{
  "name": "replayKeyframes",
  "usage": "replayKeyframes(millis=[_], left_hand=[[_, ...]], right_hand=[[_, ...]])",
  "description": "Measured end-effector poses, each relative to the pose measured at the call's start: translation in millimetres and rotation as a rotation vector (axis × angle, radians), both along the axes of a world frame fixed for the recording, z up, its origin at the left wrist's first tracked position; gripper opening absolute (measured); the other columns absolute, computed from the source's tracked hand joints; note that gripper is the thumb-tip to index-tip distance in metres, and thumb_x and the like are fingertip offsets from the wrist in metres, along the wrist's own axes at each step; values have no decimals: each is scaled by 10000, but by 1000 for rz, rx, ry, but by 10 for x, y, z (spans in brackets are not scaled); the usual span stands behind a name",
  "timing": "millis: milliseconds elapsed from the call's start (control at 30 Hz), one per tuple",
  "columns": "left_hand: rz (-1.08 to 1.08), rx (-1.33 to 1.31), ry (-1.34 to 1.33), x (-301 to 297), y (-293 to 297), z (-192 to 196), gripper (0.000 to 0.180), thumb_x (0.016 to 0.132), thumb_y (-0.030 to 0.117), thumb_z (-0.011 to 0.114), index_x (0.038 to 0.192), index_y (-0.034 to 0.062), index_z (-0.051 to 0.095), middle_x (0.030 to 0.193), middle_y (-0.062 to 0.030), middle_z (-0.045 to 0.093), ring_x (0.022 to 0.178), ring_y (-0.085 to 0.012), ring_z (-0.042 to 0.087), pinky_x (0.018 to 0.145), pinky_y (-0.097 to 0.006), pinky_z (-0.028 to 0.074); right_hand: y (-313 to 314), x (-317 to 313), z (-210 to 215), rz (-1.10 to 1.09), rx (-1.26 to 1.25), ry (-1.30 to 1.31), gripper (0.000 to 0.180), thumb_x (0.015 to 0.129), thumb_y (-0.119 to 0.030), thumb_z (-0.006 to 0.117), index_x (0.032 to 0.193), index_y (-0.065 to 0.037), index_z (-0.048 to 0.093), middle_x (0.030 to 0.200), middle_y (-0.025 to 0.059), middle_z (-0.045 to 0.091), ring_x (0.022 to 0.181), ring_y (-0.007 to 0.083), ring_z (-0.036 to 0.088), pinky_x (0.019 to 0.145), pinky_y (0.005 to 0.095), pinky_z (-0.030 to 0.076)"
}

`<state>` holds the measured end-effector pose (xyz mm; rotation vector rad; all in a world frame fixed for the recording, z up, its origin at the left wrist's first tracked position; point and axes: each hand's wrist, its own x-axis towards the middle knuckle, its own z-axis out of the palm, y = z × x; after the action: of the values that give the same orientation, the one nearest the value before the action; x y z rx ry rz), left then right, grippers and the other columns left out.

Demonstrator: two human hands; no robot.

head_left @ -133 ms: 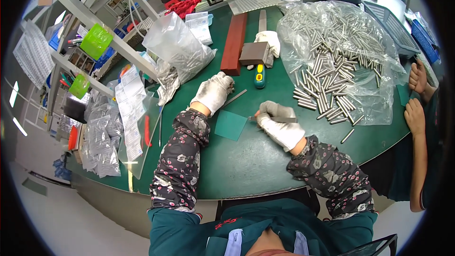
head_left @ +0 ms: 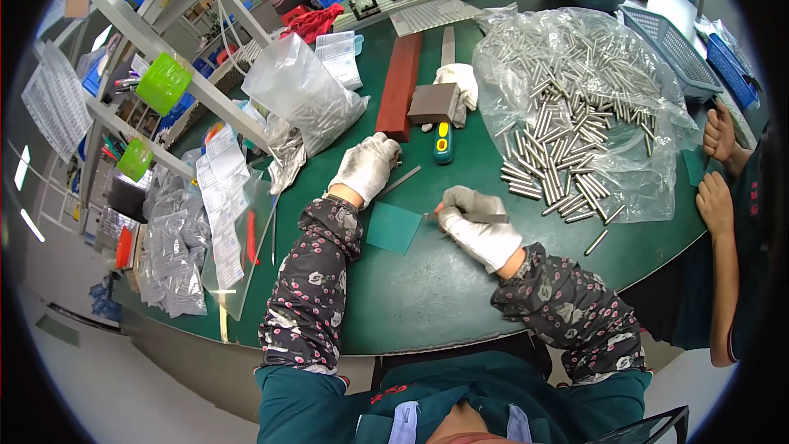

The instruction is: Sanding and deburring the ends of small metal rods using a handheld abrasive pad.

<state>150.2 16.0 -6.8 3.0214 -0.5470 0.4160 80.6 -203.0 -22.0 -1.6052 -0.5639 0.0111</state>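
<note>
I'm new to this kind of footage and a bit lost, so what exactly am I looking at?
There is no robot, just a person's gloved left hand and right hand. A wide fisheye camera on that person's head looks down at them, which is why straight edges bend. On the green table lie many metal pins among clear plastic, a red bar, a brownish block and a teal square sheet. The right hand holds a slim grey metal piece. The left is at a thin grey strip; whether it grips it is unclear. A co-worker's hands show at the right.
</note>
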Motion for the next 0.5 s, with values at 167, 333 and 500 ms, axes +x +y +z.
replayKeyframes(millis=[167, 333, 500], left_hand=[[-15, 54, 15, 35, -43, 6, 146, 748, 137, 599, 882, 78, 594, 877, -110, 561, 825, -294, 558, 692, -386, 469], [7, 72, 43, 81, -30, 3, 186, 734, 92, 569, 918, 94, 600, 900, -110, 560, 862, -279, 557, 722, -379, 474], [-52, 8, 14, 171, 47, -84, 184, 746, 78, 544, 922, 95, 594, 901, -108, 556, 857, -280, 556, 720, -377, 477]], right_hand=[[-9, -78, 23, 115, 34, 118, 61, 810, -74, 503, 812, -23, 536, 715, 28, 563, 677, 72, 514, 618, 216, 436], [1, -112, 40, 147, 39, 113, 75, 819, -79, 500, 821, -15, 537, 725, 38, 567, 685, 84, 520, 625, 221, 439], [13, -182, 61, 171, 8, 137, 89, 817, -76, 498, 819, 0, 545, 711, 31, 548, 675, 67, 501, 610, 213, 430]])
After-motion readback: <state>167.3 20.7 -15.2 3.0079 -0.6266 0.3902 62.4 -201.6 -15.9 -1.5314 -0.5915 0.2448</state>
